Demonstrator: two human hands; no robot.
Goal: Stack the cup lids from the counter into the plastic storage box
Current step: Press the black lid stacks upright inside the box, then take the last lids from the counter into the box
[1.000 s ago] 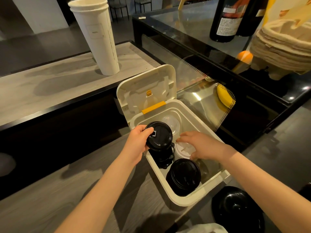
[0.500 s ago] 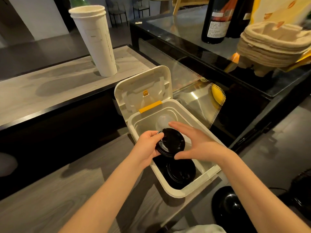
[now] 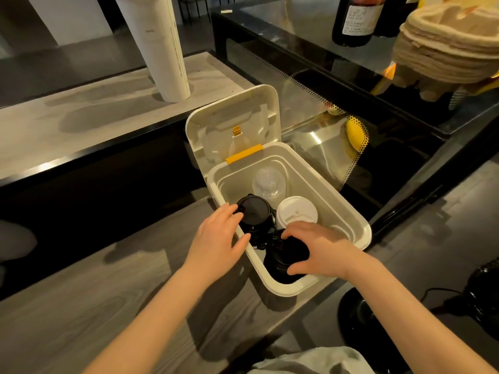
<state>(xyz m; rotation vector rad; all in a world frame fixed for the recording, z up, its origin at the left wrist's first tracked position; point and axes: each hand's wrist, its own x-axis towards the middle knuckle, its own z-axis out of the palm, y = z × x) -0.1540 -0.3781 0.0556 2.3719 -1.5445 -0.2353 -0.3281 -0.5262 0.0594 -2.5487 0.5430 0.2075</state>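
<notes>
Head cam, only view I have. Storage box [image 3: 351,211] sits on the grey counter [image 3: 81,306], its box lid [image 3: 235,122] swung up at the far end, with a yellow strip [image 3: 244,155] where lid meets box.

Four groups of cup lids are in the box: clear dome lids [image 3: 268,182] at the far end, a white lid stack [image 3: 297,214] to their near right, a left black lid stack [image 3: 252,214] against the left wall, and a near black lid stack [image 3: 280,265] in the near corner.

Left hand [image 3: 216,247]: fingertips touch the left edge of the left black lid stack and the thumb lies over the box's left rim. I can't tell whether it pinches or only touches.

Right hand [image 3: 321,249]: fingers curl over the far side of the near black lid stack with the thumb on its near side, clamped on it inside the box.

Far left, a tall paper cup stack [image 3: 162,49] stands on a pale shelf [image 3: 67,117]. On the right, a glass case [image 3: 310,85] has something yellow [image 3: 356,133] inside, with a dark bottle [image 3: 356,20] and pulp carriers [image 3: 448,49] on top. Near right is a black round object [image 3: 359,319], partly hidden by my right arm
</notes>
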